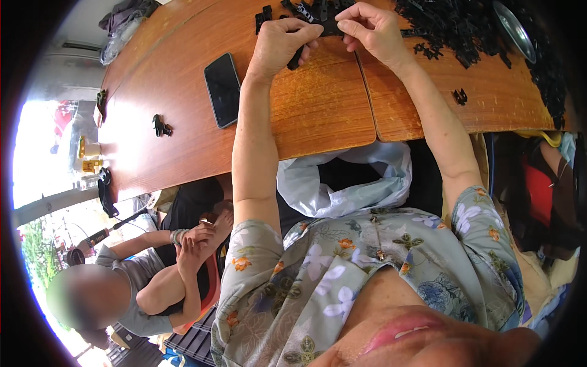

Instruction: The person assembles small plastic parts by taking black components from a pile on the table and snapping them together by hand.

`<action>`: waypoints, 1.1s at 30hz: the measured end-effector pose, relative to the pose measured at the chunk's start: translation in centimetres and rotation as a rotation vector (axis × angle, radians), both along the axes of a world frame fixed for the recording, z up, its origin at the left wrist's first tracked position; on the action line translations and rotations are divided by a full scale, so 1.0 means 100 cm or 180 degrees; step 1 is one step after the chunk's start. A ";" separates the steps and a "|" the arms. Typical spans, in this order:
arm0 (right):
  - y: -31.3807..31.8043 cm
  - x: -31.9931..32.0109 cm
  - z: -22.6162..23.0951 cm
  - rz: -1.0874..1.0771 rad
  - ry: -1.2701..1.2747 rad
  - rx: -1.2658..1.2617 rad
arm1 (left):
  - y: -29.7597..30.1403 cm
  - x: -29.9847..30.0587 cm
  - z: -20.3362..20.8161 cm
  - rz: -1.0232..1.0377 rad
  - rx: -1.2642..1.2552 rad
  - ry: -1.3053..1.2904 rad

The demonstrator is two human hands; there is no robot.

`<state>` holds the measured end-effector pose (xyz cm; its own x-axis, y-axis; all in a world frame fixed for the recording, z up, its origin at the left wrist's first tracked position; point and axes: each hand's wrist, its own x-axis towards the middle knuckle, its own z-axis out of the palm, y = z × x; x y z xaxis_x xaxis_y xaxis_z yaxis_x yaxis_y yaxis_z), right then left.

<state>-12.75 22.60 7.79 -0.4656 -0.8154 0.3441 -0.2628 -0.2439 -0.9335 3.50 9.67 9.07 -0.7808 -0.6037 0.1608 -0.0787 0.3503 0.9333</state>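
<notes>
Over the far part of the wooden table, my left hand point(282, 46) is closed, thumb against the fingers. A small black plastic part point(296, 59) shows below its curled fingers. Close beside it, my right hand point(374, 33) is pinched, its fingertips near a dark piece point(330, 27) between the hands; whether it grips this piece is hard to see. Several black plastic clips point(304, 11) lie just beyond my fingers. To the right of my right hand spreads a large heap of black plastic parts point(452, 30).
A dark phone point(222, 90) lies left of my left forearm. Loose black parts point(161, 126) sit on the wooden table point(330, 110). A round metal dish point(514, 32) rests by the heap. Below the table edge hangs a white plastic bag point(299, 183). A person point(147, 281) sits at the left.
</notes>
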 end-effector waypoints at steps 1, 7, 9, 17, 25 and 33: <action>0.001 -0.002 0.002 0.0086 -0.0075 -0.0017 | -0.002 0.000 0.001 -0.0005 -0.0005 0.0010; -0.001 -0.019 -0.012 0.0454 -0.0134 -0.0300 | -0.005 0.000 -0.001 -0.0192 0.0696 0.0126; -0.002 -0.017 -0.012 0.0618 -0.0397 -0.0428 | -0.008 -0.001 -0.007 -0.0293 0.1288 0.0563; -0.004 -0.012 -0.014 0.0360 -0.0149 -0.0377 | 0.004 -0.002 0.004 -0.0170 0.0727 0.0250; 0.003 0.001 0.000 -0.0182 -0.0211 0.0009 | 0.025 -0.024 -0.009 0.0185 0.0782 0.0906; 0.004 -0.010 0.005 0.0029 0.0423 0.0003 | 0.025 -0.020 -0.007 -0.0007 0.1596 0.1368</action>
